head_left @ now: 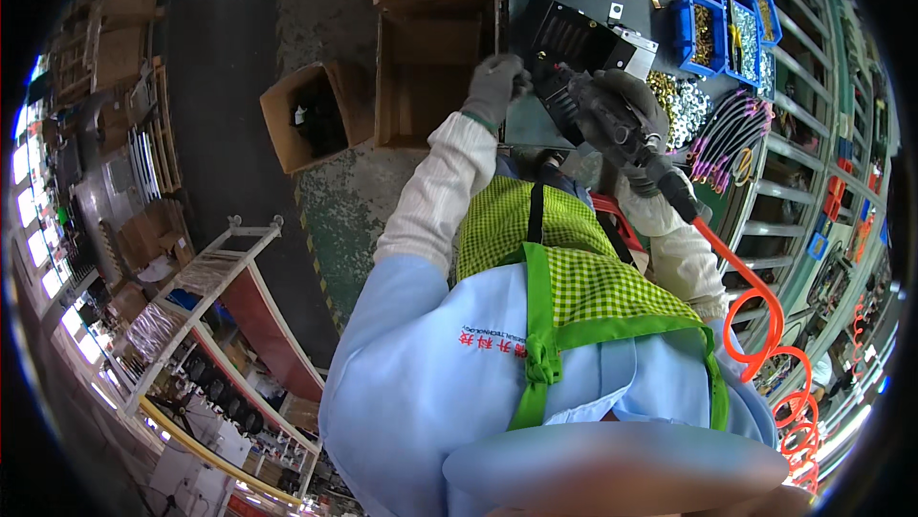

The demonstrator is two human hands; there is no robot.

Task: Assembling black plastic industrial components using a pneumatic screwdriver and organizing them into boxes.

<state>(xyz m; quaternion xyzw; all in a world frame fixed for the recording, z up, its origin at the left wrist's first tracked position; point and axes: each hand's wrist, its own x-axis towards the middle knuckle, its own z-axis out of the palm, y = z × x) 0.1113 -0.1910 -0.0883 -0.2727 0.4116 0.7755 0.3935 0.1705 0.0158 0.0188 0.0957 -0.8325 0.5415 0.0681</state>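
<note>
Both my hands wear grey gloves. My left hand (pixel 495 88) is closed at the bench's edge, fingers curled; what they hold, if anything, is hidden. My right hand (pixel 633 104) wraps round a dark air-powered driver (pixel 612 123), which lies across it with its front end toward a black metal box (pixel 571 39). A red coiled air hose (pixel 736 268) runs from the driver's rear. The box has slotted vents and small metal tabs, and lies on the dark bench just beyond my hands. Whether the driver's tip touches it, I cannot tell.
Right of the box lie loose metal fasteners (pixel 681 101) and a bundle of black cables (pixel 732 139) with pink ends. Blue bins (pixel 703 34) hold small hardware. Cardboard boxes (pixel 426 87) stand left of the bench, and a metal-framed cart (pixel 206 297) is farther left.
</note>
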